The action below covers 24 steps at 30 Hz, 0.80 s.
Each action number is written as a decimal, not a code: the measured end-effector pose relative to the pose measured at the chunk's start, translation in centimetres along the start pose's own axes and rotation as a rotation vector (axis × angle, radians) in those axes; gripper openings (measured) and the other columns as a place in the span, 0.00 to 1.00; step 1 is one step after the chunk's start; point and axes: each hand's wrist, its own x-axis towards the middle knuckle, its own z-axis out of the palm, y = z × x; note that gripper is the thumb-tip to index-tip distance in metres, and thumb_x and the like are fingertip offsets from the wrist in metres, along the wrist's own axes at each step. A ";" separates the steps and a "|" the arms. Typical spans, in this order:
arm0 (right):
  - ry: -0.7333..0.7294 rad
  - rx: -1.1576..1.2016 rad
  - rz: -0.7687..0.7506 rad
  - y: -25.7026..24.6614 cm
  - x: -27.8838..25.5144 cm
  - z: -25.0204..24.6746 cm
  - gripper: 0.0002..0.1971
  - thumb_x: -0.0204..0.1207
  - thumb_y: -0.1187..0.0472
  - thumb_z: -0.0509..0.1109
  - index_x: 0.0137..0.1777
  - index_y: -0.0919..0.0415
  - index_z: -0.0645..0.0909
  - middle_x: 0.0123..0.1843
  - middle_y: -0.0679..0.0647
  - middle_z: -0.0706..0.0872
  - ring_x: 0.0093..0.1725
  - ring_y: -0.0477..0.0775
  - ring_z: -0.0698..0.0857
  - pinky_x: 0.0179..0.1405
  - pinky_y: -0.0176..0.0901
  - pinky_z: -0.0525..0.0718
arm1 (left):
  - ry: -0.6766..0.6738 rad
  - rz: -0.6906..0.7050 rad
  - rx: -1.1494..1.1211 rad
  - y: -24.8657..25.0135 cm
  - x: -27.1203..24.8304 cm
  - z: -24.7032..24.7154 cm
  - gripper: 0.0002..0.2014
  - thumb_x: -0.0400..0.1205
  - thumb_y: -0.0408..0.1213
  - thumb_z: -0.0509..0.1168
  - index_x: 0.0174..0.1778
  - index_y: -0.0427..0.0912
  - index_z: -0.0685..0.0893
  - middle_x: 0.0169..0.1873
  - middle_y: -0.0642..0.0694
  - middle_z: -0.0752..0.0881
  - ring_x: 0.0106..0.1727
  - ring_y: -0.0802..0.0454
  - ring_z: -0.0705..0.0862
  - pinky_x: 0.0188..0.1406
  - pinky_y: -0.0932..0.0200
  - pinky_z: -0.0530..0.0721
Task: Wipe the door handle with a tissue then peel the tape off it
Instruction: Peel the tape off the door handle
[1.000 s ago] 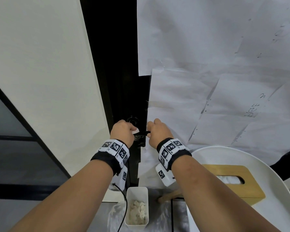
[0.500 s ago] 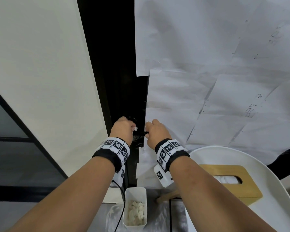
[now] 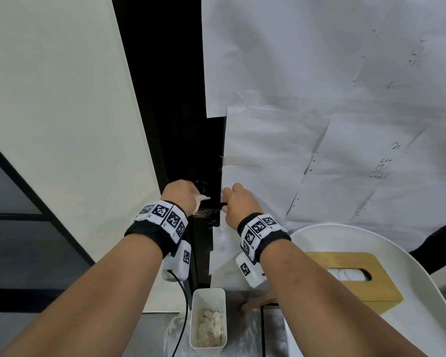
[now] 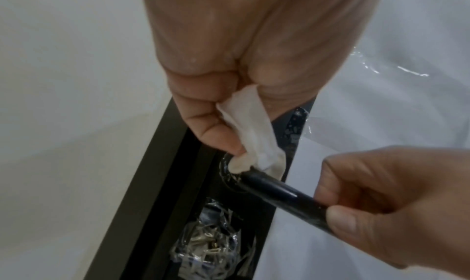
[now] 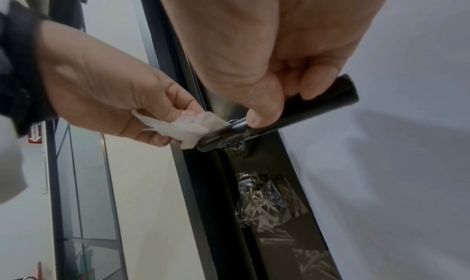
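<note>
We see a black door frame (image 3: 186, 124) running up the middle of the head view, with a white wall (image 3: 62, 99) to its left and paper sheets (image 3: 319, 99) covering the door to its right. Lower right sits a white chair (image 3: 371, 243) carrying a wooden tissue box (image 3: 350, 276); a white bin (image 3: 208, 318) stands on the floor between our forearms.

The black handle (image 4: 277, 192) juts out of the frame as a lever. Our right hand (image 5: 267, 63) pinches it near the free end, thumb below and fingertips on top, curled round the bar. Our left hand (image 4: 229, 73) is closed on a white tissue (image 4: 251, 135), whose lower end presses against the handle's base, at the round collar. The tissue thus sits just beside the right hand's grip, toward the frame.

Crumpled clear tape (image 5: 264, 200) clings to the frame below the handle; more glints on the bar (image 5: 236, 131) beside our thumb.
</note>
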 end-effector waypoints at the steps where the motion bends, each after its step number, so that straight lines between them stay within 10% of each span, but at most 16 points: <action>1: -0.007 0.000 0.003 -0.1 0.0 0.0 0.08 0.78 0.64 0.65 0.55 0.63 0.74 0.55 0.60 0.74 0.51 0.61 0.77 0.48 0.51 0.80 | 0.032 0.000 -0.094 -0.4 -0.4 -0.1 0.12 0.81 0.35 0.65 0.60 0.44 0.85 0.56 0.43 0.86 0.59 0.43 0.84 0.58 0.56 0.82; 9: -0.030 0.007 0.028 -0.1 0.3 -0.1 0.07 0.77 0.64 0.65 0.53 0.63 0.76 0.54 0.60 0.74 0.49 0.61 0.78 0.47 0.52 0.81 | 0.216 0.049 -0.502 -1.5 -1.3 1.0 0.11 0.79 0.26 0.65 0.43 0.48 0.85 0.33 0.53 0.85 0.40 0.54 0.84 0.36 0.72 0.77; 24: 0.133 0.171 -0.010 -1.7 0.3 0.8 0.13 0.77 0.49 0.65 0.59 0.52 0.80 0.55 0.51 0.81 0.56 0.57 0.77 0.56 0.52 0.79 | 0.226 -0.037 -0.643 -1.6 0.1 2.9 0.10 0.83 0.33 0.62 0.49 0.44 0.89 0.44 0.46 0.90 0.46 0.47 0.88 0.54 0.51 0.87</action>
